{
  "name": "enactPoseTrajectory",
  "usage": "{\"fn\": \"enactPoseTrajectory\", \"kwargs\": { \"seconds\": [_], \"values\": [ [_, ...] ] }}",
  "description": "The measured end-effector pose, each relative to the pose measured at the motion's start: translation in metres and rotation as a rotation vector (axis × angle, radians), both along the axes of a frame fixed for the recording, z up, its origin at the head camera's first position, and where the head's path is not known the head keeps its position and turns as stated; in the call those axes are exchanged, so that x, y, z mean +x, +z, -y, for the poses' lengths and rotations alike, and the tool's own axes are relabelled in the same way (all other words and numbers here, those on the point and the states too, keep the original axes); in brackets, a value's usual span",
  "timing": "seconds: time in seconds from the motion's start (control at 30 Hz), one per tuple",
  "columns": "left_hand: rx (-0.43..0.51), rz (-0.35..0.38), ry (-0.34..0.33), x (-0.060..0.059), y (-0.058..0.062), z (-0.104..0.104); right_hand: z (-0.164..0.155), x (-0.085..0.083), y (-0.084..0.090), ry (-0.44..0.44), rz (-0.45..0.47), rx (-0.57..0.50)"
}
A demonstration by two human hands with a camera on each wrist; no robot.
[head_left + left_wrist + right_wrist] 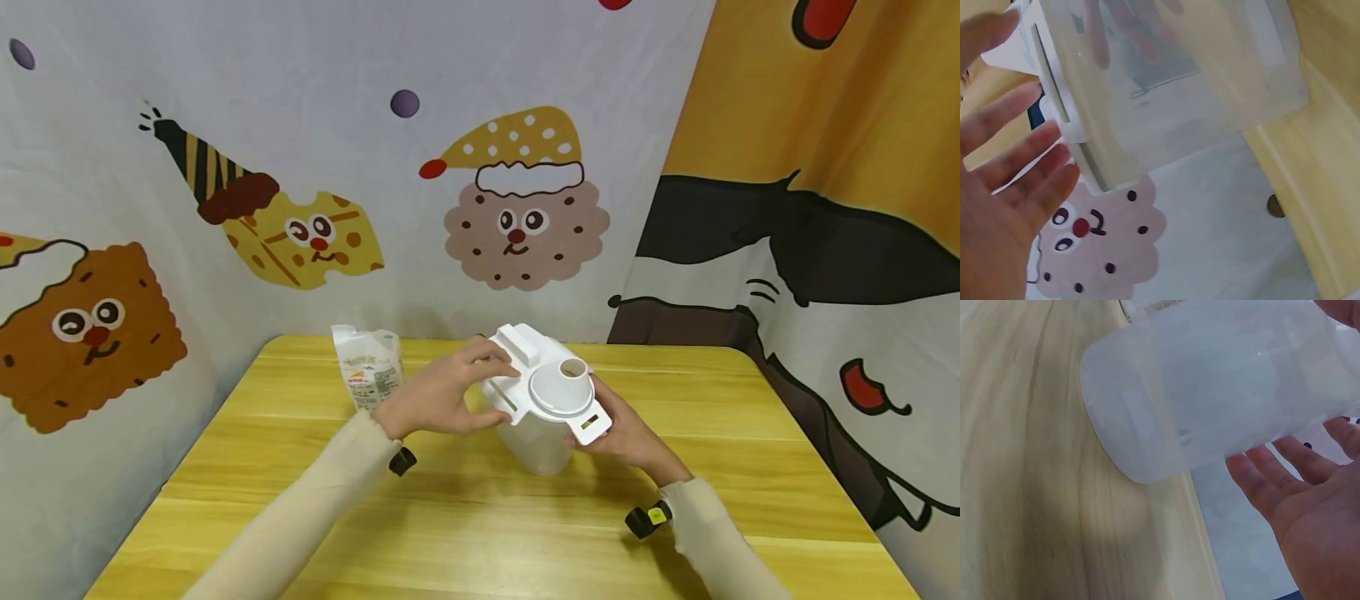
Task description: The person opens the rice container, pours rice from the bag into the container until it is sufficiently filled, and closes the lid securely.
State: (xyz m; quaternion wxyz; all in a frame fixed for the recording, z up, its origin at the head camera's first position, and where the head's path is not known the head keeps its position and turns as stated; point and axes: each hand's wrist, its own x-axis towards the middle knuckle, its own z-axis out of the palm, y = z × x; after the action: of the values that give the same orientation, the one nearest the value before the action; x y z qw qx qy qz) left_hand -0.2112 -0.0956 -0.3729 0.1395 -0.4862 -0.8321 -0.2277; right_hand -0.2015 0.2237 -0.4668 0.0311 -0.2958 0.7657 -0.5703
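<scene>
Left sleeve (300,507) nearest | pouch (367,365) left of the fingers | left hand (450,389): fingers spread at the lid (555,390) | container (538,448) between both hands' fingers | right hand (628,429): fingers clasp its side, seemingly to steady it against the left's touch

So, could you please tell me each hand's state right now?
Left hand: open, at the lid.
Right hand: holding the container.

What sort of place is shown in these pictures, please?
Probably an indoor corner, perhaps arranged for recording: a wood-patterned table stands before a cartoon-printed cloth, and a small bag stands on the table. The pictures do not show whether it is a home or a studio.
</scene>
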Motion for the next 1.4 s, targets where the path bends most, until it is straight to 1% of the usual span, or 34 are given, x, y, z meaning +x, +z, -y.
{"fn": "enactPoseTrajectory", "kwargs": {
  "seconds": [0.1,0.17,0.27,0.37,0.47,0.57,0.67,0.77,0.93,1.07,1.17,1.27,1.4],
  "values": [
    [0.090,-0.014,0.042,-0.004,-0.004,0.002,0.004,0.002,0.001,-0.029,-0.027,0.008],
    [0.140,-0.019,0.085,-0.007,-0.007,0.003,0.007,0.004,0.002,-0.055,-0.045,0.012],
    [0.195,0.013,0.133,-0.011,-0.011,0.005,0.012,0.008,0.004,-0.094,-0.052,0.015],
    [0.198,0.060,0.161,-0.014,-0.014,0.006,0.017,0.012,0.005,-0.122,-0.036,0.010],
    [0.181,0.088,0.159,-0.015,-0.017,0.007,0.018,0.013,0.006,-0.141,-0.024,0.022],
    [0.174,0.090,0.155,-0.016,-0.017,0.007,0.017,0.011,0.006,-0.140,-0.036,0.049],
    [0.174,0.079,0.165,-0.015,-0.016,0.006,0.013,0.009,0.006,-0.130,-0.054,0.064],
    [0.166,0.055,0.190,-0.011,-0.014,0.004,0.010,0.005,0.007,-0.101,-0.045,0.045],
    [0.152,-0.010,0.234,-0.003,-0.013,-0.003,0.002,-0.002,0.011,-0.039,-0.010,0.034],
    [0.158,-0.051,0.267,0.005,-0.013,-0.009,-0.006,-0.009,0.014,0.039,0.009,0.043],
    [0.173,-0.063,0.295,0.011,-0.014,-0.013,-0.011,-0.015,0.015,0.118,0.031,0.033],
    [0.187,-0.070,0.321,0.018,-0.015,-0.017,-0.015,-0.020,0.015,0.177,0.073,0.009],
    [0.188,-0.089,0.329,0.022,-0.014,-0.019,-0.016,-0.023,0.014,0.215,0.110,-0.025]
  ]
}}
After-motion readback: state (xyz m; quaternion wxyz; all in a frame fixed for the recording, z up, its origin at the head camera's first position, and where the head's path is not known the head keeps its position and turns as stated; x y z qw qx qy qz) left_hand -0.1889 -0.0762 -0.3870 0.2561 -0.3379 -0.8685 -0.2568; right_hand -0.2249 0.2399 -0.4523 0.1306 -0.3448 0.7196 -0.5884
